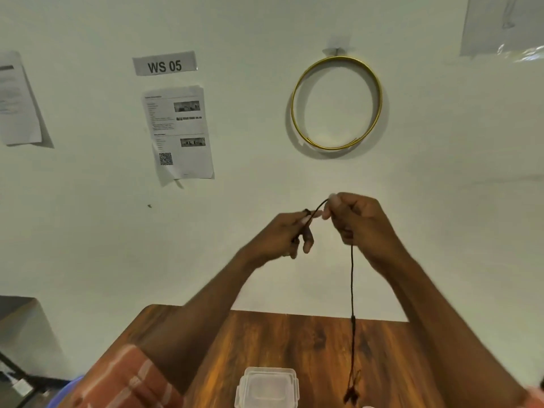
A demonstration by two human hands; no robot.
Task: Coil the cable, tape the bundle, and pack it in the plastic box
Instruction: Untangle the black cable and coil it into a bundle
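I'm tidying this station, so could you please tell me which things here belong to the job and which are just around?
Job: black cable, held up in both hands; clear plastic box on the wooden table.

Just around: gold hoop, WS 05 label and printed sheet on the wall.

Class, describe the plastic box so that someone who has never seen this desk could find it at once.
Start at the wooden table below the white wall. At its near edge, between the person's forearms, sits the plastic box, left of the dangling black cable. It is the only clear, lidded, rounded-corner container on the table.
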